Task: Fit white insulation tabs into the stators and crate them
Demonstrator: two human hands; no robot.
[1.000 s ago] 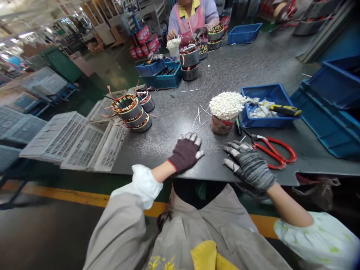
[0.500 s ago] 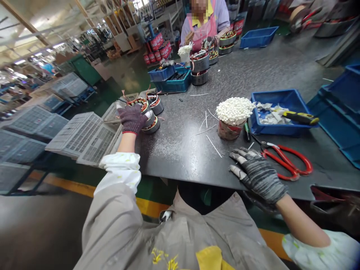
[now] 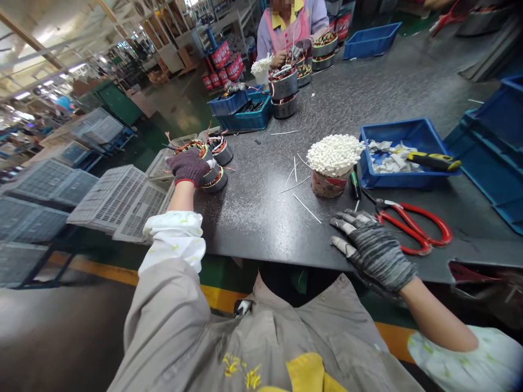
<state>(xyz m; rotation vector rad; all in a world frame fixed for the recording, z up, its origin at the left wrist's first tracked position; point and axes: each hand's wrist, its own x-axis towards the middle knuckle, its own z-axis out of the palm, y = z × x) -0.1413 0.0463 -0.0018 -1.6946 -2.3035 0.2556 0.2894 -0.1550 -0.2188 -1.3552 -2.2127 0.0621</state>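
Left hand [image 3: 188, 167] has reached onto the stator stack [image 3: 214, 181], right hand [image 3: 370, 250] resting.

Factory floor [image 3: 61, 343], wound stators [image 3: 221, 152] on a workbench [image 3: 253, 228]

One left hand [image 3: 188, 167] and one right hand [image 3: 371, 250] are counted, one pair of red scissors [image 3: 408, 228] is spotted at three o'clock, one screwdriver [image 3: 433, 161] and one blue tray [image 3: 404, 182] at two, one co-worker [image 3: 286, 32] at twelve!

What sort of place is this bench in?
Most likely an electric motor factory: copper-wound stators stand on the long work bench, a co-worker sits at more of them, and stacked plastic crates wait alongside.
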